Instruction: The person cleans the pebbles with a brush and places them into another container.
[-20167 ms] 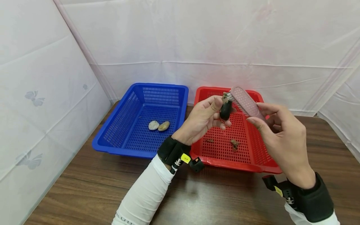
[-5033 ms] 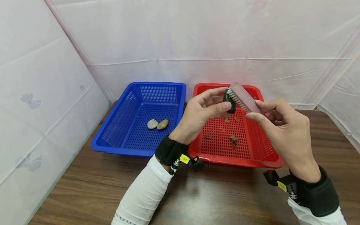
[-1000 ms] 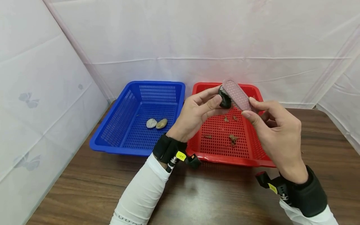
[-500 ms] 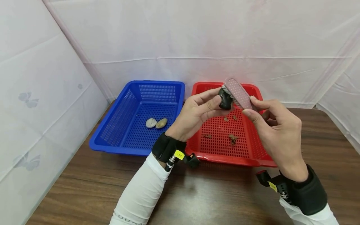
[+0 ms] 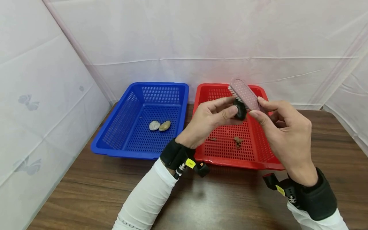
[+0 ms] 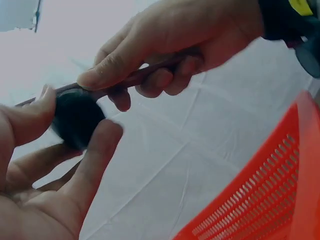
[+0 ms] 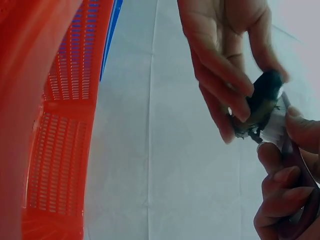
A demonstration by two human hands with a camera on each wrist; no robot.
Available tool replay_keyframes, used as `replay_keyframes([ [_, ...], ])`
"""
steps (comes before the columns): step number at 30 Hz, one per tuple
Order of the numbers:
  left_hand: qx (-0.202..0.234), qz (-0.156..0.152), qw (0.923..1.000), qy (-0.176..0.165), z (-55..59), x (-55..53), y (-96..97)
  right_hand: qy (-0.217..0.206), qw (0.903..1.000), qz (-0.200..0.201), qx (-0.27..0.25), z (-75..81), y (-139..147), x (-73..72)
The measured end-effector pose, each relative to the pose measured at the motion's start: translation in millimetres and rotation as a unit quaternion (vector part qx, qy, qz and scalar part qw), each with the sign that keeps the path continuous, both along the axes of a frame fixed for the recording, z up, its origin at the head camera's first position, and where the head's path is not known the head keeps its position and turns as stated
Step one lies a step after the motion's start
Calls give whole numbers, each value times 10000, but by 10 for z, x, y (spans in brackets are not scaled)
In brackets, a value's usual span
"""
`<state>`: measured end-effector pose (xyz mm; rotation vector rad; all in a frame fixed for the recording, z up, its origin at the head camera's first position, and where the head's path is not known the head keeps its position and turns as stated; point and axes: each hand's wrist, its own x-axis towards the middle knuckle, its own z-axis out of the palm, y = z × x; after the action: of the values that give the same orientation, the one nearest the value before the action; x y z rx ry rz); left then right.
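My left hand (image 5: 205,120) pinches a dark green, almost black pebble (image 5: 240,111) between thumb and fingers, above the red basket (image 5: 230,163). My right hand (image 5: 287,135) grips a pink dotted scrub brush (image 5: 245,92), its white bristles facing the pebble. In the right wrist view the bristles (image 7: 273,128) meet the pebble (image 7: 266,92), and brown-green dirt shows along its lower edge. The left wrist view has the pebble (image 6: 77,119) blurred under the edge-on brush. Brown crumbs (image 5: 238,142) lie on the red basket's floor, some hidden behind my left hand.
To the left a blue basket (image 5: 120,153) holds a whitish pebble (image 5: 154,125) and a tan pebble (image 5: 165,126). Both baskets stand on a brown wooden table (image 5: 86,195). White sheeting (image 5: 172,35) rises behind and at the sides.
Over the last second my left hand shifts right and slightly down, moving the pebble along the bristles. Twenty seconds ago brown dirt covered the pebble's top; more crumbs appeared in the red basket afterwards.
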<state>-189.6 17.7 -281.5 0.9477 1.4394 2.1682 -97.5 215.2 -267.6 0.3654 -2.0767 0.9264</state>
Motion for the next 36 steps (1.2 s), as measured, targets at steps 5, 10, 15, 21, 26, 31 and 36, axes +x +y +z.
replay_keyframes([
  [5, 542, 415, 9964, -502, 22, -55, -48, -53, 9998, 173, 68, -50, -42, -25],
  [10, 616, 458, 9956, -533, 27, -61, -77, -107, 9999, 59, -17, -75, -50, -37],
  [15, -110, 63, 9999, 108, 19, -5, -38, -62, 9994, -204, -261, -56, 7, -24],
  [21, -371, 131, 9990, 210, 16, 13, -33, -72, 9998, -111, -141, -47, 9, -14],
  [26, -15, 429, 9990, -125, 21, -20, -33, -41, 10000, 57, 61, -65, -36, -11],
  [31, 500, 506, 9962, -501, 48, -60, -65, -82, 10000, 38, 20, -73, -53, -30],
  [36, 771, 155, 9951, -601, 87, -64, -78, -138, 9996, -233, -105, -71, -56, -44],
])
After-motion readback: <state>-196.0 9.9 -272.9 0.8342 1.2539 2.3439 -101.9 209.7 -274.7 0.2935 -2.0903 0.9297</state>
